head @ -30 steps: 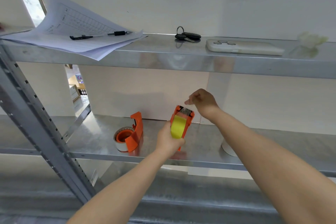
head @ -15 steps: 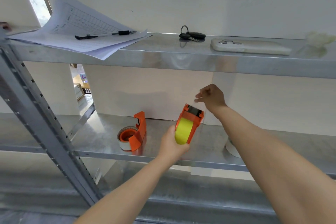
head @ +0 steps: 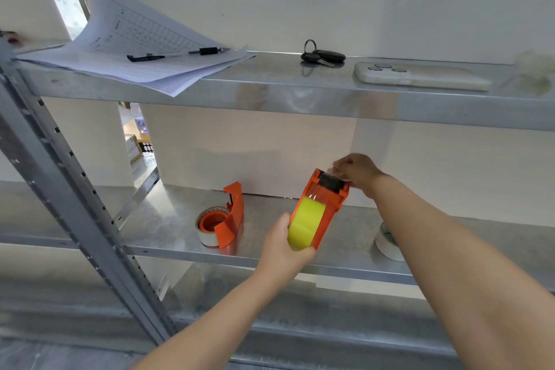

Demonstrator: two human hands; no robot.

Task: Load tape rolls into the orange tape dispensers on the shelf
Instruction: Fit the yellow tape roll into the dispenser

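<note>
My left hand (head: pixel 282 246) grips an orange tape dispenser (head: pixel 322 204) from below, held tilted above the middle shelf (head: pixel 168 228). A yellow tape roll (head: pixel 304 224) sits inside it. My right hand (head: pixel 356 170) pinches the clear tape end at the dispenser's cutter end, fingers closed. A second orange dispenser (head: pixel 229 216) lies on the middle shelf to the left, with a white-edged tape roll (head: pixel 207 234) in it. A white tape roll (head: pixel 387 245) stands on the shelf, partly hidden behind my right forearm.
The upper shelf (head: pixel 285 96) carries papers (head: pixel 138 51) with a pen (head: pixel 177 54), keys (head: pixel 322 55), a phone in a pale case (head: pixel 420 76) and a crumpled pale object (head: pixel 534 66). A slanted metal upright (head: pixel 75 201) crosses at left. A white wall backs the shelves.
My right hand has come down from above the dispenser onto its cutter end. The dispenser has tilted and shifted slightly right in my left hand.
</note>
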